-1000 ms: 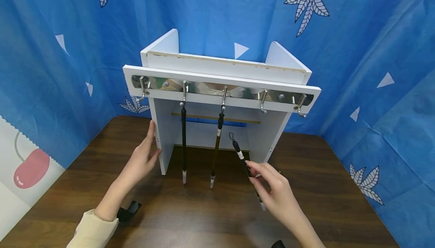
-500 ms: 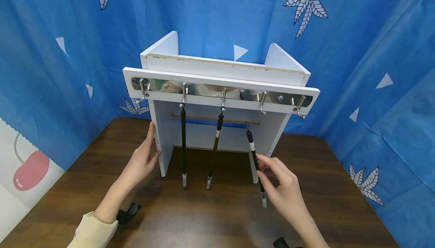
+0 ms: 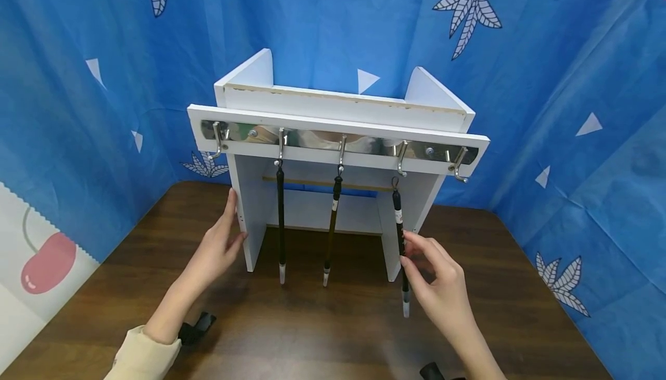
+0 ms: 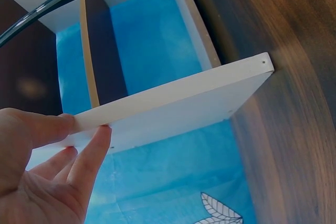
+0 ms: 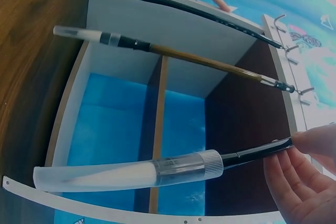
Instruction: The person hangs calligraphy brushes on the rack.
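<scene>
My right hand (image 3: pixel 439 281) pinches a dark calligraphy brush (image 5: pixel 178 170) by its handle between thumb and fingertips. The brush hangs nearly upright, its clear-capped tip down, and its cord loop (image 3: pixel 395 183) sits just below the fourth hook (image 3: pixel 402 159). A black brush (image 3: pixel 281 218) hangs from the second hook, and a brown-handled brush (image 3: pixel 332 227) from the third. At the left, my left hand (image 3: pixel 214 250) touches the front edge and outer face of the side panel (image 4: pixel 173 95) of a white rack, its fingers extended.
A metal strip with several hooks runs along the front rail (image 3: pixel 312 118) of the rack, which stands on a dark wooden table (image 3: pixel 291 334). The first hook (image 3: pixel 216 140) and last hook (image 3: pixel 460 163) bear nothing. Behind hangs a blue curtain (image 3: pixel 333 15).
My right hand has moved right and slightly up, and the brush in it has swung from slanted to nearly upright, its loop now near the fourth hook. The brown-handled brush sways. My left hand stays put.
</scene>
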Demonstrator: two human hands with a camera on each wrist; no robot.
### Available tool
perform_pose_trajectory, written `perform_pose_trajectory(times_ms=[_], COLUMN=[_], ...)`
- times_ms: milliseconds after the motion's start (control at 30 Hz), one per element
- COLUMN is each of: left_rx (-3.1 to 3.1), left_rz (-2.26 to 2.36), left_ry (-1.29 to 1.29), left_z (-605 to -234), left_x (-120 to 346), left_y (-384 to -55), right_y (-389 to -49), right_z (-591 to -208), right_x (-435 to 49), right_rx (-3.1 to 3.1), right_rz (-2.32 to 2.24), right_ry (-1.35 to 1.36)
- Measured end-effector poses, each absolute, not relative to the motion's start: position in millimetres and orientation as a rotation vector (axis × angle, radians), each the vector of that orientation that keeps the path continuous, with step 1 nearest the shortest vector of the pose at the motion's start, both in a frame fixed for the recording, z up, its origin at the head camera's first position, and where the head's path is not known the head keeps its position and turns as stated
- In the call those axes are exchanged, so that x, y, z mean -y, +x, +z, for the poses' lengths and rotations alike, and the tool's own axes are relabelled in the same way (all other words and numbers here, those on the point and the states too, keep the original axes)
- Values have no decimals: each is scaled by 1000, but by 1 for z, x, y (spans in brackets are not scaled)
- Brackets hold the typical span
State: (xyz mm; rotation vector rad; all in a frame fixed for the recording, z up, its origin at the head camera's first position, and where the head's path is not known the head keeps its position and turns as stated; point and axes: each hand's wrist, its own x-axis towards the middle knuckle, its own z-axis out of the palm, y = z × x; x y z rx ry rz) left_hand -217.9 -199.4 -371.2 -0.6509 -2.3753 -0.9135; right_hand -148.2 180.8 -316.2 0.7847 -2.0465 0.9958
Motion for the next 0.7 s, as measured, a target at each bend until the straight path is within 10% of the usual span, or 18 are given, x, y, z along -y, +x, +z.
perform_pose_trajectory(times_ms=[700], left_rx=[2355], left_rz=[-897], left_ry=[-651], left_z=[-370], left_x=[199], left_y=[-218], right_y=[-150], right_z=[-318], right_x=[-183], right_rx=[2060], right_rz=[1003], right_ry=[710])
